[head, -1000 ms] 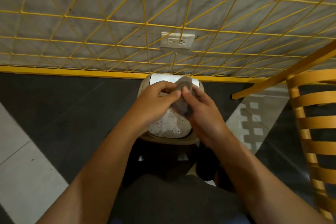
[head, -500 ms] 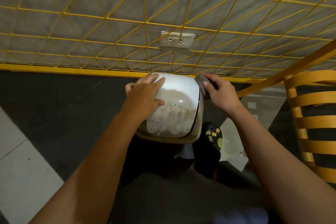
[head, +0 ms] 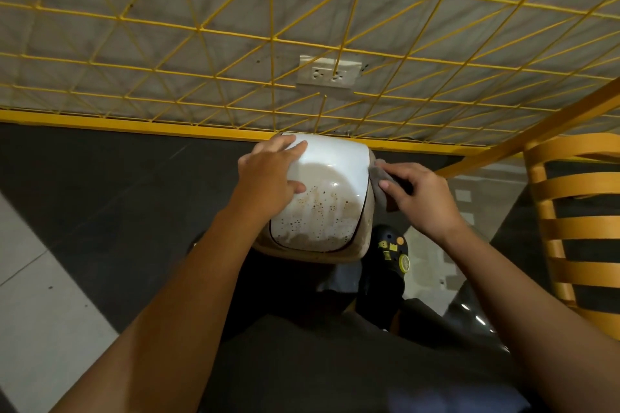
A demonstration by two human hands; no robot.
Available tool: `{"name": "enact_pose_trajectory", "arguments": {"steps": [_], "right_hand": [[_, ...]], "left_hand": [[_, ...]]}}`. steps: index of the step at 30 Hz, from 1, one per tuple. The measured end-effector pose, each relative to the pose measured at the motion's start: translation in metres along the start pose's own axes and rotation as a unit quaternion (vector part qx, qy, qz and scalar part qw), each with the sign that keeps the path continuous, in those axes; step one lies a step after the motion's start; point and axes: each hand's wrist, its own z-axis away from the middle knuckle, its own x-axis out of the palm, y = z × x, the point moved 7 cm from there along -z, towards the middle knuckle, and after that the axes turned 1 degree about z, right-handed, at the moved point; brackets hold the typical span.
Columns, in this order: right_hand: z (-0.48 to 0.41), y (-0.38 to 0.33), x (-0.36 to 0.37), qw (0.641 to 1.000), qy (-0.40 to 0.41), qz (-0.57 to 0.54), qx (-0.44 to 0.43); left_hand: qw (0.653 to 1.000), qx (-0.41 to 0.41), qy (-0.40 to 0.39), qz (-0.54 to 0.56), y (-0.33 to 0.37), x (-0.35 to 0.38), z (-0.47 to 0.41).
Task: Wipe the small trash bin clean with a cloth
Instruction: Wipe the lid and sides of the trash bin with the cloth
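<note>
On the dark floor against the yellow wire fence, small trash bin (head: 322, 198) sits between both hands, white lid speckled and stained. Left hand (head: 268, 181) lies flat on lid's left side, fingers spread, holding nothing. Right hand (head: 419, 194) pinches grey cloth (head: 379, 183) against bin's right wall. Black shoe (head: 385, 265) just below bin; wooden chair (head: 577, 221) at right.

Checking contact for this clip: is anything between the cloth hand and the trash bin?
Nothing visible. The right hand presses the grey cloth straight against the trash bin's right side; the left hand rests on its lid.
</note>
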Motion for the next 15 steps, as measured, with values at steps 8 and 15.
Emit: {"name": "enact_pose_trajectory", "arguments": {"steps": [8, 15], "right_hand": [[-0.044, -0.014, 0.006, 0.998, -0.03, 0.034, 0.038], [0.008, -0.025, 0.005, 0.997, 0.019, 0.049, -0.051]], "left_hand": [[1.0, -0.002, 0.004, -0.003, 0.001, 0.0, 0.0], [1.0, -0.001, 0.009, 0.015, -0.001, 0.002, -0.001]]}}
